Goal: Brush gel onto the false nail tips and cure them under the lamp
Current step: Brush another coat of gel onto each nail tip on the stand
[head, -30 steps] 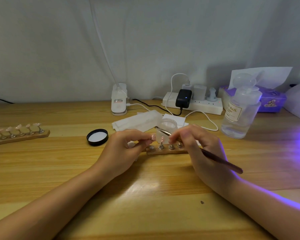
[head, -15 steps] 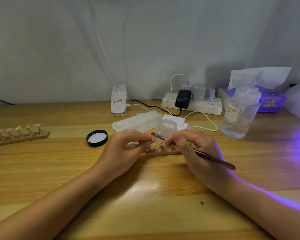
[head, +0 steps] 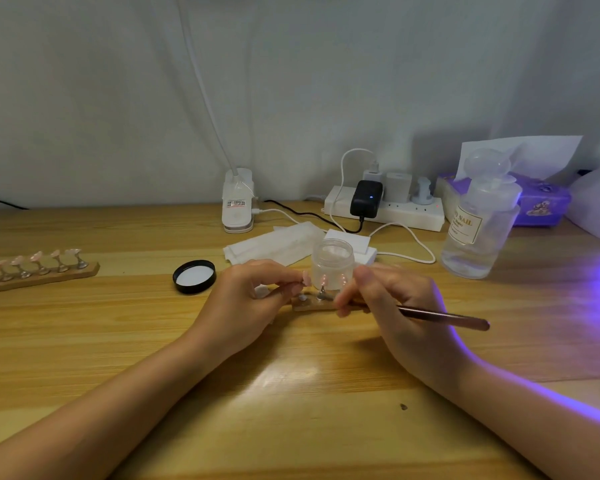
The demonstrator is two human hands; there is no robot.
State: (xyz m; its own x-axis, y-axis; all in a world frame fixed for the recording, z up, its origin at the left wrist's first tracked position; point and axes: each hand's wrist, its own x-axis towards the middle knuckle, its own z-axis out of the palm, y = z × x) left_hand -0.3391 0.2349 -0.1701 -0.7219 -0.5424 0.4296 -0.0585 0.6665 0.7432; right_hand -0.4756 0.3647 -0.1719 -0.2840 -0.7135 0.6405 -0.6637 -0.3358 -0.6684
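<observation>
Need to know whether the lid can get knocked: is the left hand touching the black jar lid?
Apart. The head view shows bare wooden table between the black jar lid and the left hand, which pinches a nail tip.

Brush (head: 444,317) tip hidden behind right hand (head: 395,313), wooden holder (head: 312,305) partly covered

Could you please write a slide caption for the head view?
Left hand pinches a nail tip; right hand holds the brush beside the open gel jar.

Bare forearms, no sleeves; left hand (head: 246,299), right hand (head: 402,313) ringless.
</observation>
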